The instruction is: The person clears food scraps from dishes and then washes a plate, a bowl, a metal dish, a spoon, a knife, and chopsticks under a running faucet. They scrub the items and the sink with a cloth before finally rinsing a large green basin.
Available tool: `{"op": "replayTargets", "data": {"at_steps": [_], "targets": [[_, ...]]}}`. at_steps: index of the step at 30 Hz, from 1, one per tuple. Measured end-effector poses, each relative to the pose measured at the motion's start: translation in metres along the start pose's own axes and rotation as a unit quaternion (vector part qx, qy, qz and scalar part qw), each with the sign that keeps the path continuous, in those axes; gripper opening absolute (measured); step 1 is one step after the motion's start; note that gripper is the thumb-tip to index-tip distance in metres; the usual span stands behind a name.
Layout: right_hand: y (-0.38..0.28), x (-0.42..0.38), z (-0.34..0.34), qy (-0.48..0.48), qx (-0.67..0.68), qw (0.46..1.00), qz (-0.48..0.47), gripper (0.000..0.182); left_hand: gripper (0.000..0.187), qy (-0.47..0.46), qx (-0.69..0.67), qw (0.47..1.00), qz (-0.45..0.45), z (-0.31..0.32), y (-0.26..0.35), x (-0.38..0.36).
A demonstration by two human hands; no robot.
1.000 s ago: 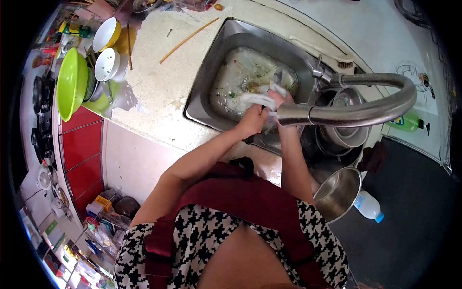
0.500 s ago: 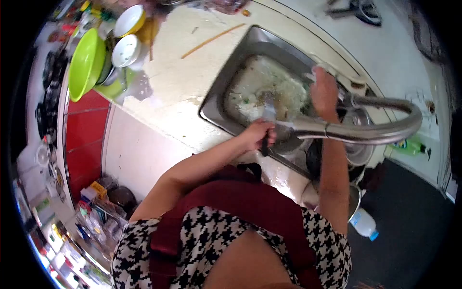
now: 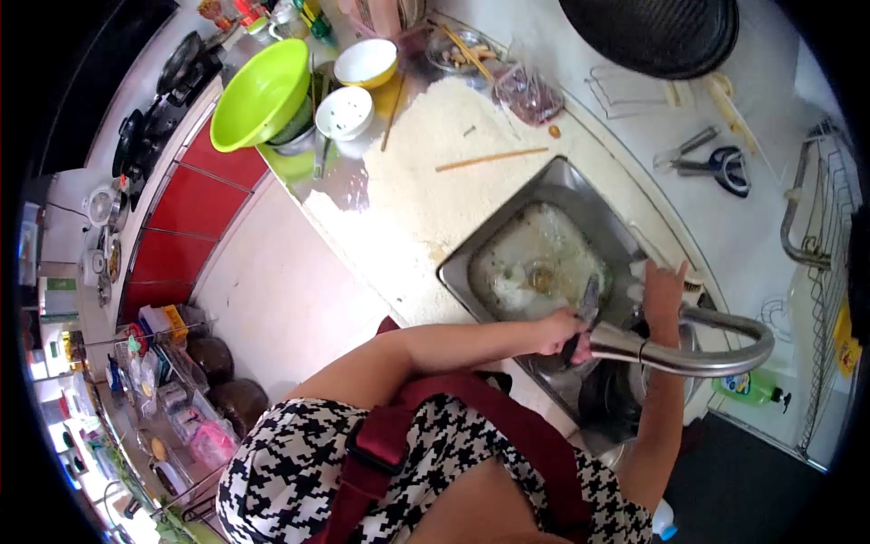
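My left hand [image 3: 564,334] is closed round the dark handle of a kitchen knife [image 3: 590,297], its blade pointing into the sink [image 3: 458,263] near the faucet head [image 3: 612,344]. Cloudy water with green bits [image 3: 535,254] lies in the basin. Over the sink's right rim, my right hand [image 3: 666,295] has some fingers curled and two sticking out. A whitish, cloth-like thing [image 3: 637,279] shows at its fingers, partly hidden. The curved faucet neck [image 3: 725,363] passes across my right forearm.
Chopsticks [image 3: 489,160], a green basin [image 3: 263,95], a white bowl [image 3: 344,113] and a yellow bowl [image 3: 367,62] are on the counter. Scissors [image 3: 725,170] and a black pan [image 3: 657,32] lie beyond the sink. A green soap bottle [image 3: 748,388] stands at right.
The view has shifted, so the sink appears lower and further right. My left hand has brought the knife toward the basin's right side. My right hand stays by the right rim, two fingers now extended.
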State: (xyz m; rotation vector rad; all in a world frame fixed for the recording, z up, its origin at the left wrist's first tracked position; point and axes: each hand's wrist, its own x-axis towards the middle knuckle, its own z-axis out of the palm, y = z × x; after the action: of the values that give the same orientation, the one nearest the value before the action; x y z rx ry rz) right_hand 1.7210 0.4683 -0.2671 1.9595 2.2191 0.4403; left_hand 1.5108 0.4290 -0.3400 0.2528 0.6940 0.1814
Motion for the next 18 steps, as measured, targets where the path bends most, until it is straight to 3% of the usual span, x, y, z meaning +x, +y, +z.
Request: {"op": "replayTargets", "data": {"at_steps": [2, 3, 4, 5, 7, 8, 9, 10, 11, 12, 13, 14, 15, 16, 17, 18], "targets": [[-0.007, -0.006, -0.004, -0.016, 0.017, 1.000, -0.019, 0.023, 0.030, 0.054, 0.148, 0.988, -0.008, -0.007, 0.023, -0.036], [-0.010, -0.010, -0.002, 0.006, 0.047, 0.998, -0.033, 0.025, 0.032, 0.058, 0.360, 0.921, 0.134, -0.026, 0.031, -0.043], [-0.013, -0.014, 0.005, 0.027, 0.077, 0.996, -0.048, 0.028, 0.034, 0.058, 0.548, 0.791, 0.266, -0.054, 0.041, -0.045], [-0.018, -0.019, 0.013, 0.047, 0.107, 0.991, -0.063, 0.030, 0.035, 0.056, 0.698, 0.606, 0.378, -0.076, 0.054, -0.052], [-0.023, -0.032, 0.037, 0.015, 0.291, 0.955, -0.056, 0.039, 0.037, 0.068, 0.774, 0.566, 0.276, -0.085, 0.109, -0.095], [-0.034, -0.044, 0.055, -0.004, 0.313, 0.950, -0.005, 0.041, 0.031, 0.117, 0.865, 0.453, 0.180, -0.068, 0.142, -0.130], [-0.054, -0.054, 0.038, -0.016, 0.395, 0.917, 0.057, 0.037, 0.026, 0.143, 0.886, 0.390, 0.205, -0.067, 0.170, -0.160], [-0.066, -0.064, 0.058, -0.025, 0.548, 0.829, 0.106, 0.034, 0.022, 0.095, 0.902, 0.297, 0.298, -0.090, 0.199, -0.176], [-0.077, -0.076, 0.080, -0.018, 0.682, 0.714, 0.158, 0.032, 0.020, 0.179, 0.929, 0.211, 0.244, -0.072, 0.227, -0.211], [-0.093, -0.078, 0.072, -0.003, 0.644, 0.747, 0.167, 0.034, 0.019, 0.192, 0.941, 0.152, 0.234, -0.063, 0.257, -0.248], [-0.108, -0.081, 0.065, 0.010, 0.603, 0.778, 0.177, 0.037, 0.022, 0.210, 0.928, 0.090, 0.294, -0.073, 0.286, -0.273], [-0.126, -0.078, 0.043, 0.032, 0.453, 0.879, 0.143, 0.044, 0.027, 0.270, 0.924, 0.073, 0.260, -0.072, 0.315, -0.294], [-0.139, -0.075, 0.035, 0.061, 0.503, 0.848, 0.157, 0.040, 0.026, 0.285, 0.886, 0.054, 0.361, -0.069, 0.346, -0.325], [-0.154, -0.068, 0.016, 0.042, 0.480, 0.853, 0.200, 0.039, 0.015, 0.331, 0.869, -0.106, 0.352, -0.069, 0.377, -0.349], [-0.168, -0.061, -0.005, 0.023, 0.456, 0.856, 0.243, 0.038, 0.014, 0.349, 0.838, -0.143, 0.394, -0.071, 0.409, -0.373], [-0.181, -0.056, -0.018, 0.004, 0.432, 0.855, 0.287, 0.038, 0.016, 0.362, 0.832, -0.180, 0.381, -0.073, 0.445, -0.395]]}}
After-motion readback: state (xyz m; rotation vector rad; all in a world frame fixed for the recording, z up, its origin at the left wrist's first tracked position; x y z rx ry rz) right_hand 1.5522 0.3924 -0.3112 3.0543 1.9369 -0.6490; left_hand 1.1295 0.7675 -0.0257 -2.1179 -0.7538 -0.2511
